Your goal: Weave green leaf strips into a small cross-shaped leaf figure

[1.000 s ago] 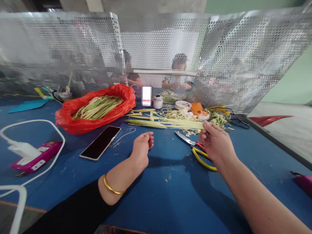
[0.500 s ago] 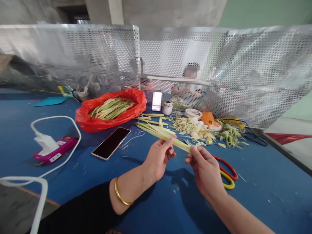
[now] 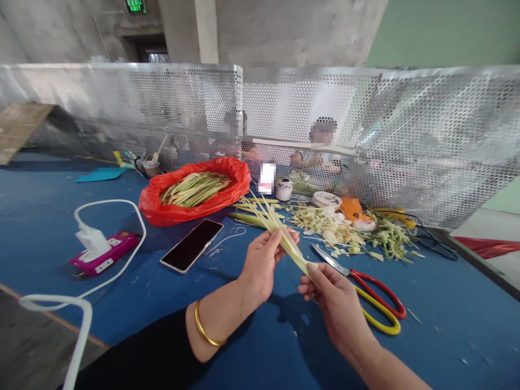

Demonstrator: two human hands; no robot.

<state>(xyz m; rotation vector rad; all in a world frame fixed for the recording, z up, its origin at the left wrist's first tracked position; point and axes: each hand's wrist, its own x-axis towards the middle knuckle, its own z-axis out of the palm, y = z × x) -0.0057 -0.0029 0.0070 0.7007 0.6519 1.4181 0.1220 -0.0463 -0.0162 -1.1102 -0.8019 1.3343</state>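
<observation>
Both my hands hold one bundle of pale green leaf strips above the blue table. My left hand, with a gold bangle at the wrist, is closed around the middle of the bundle. My right hand pinches its lower end. The strips fan out upward and away from me. Scissors with red and yellow handles lie on the table just right of my right hand.
A red plastic bag full of green strips lies at the back, with a dark phone in front of it. Leaf cuttings, tape rolls and an orange object lie to the right. A pink power strip with white cable lies left. A perforated metal screen stands behind; people sit beyond it.
My right hand picked the bundle up from the table and brought it toward me; my left hand rose and closed on it. The bundle now tilts more upright.
</observation>
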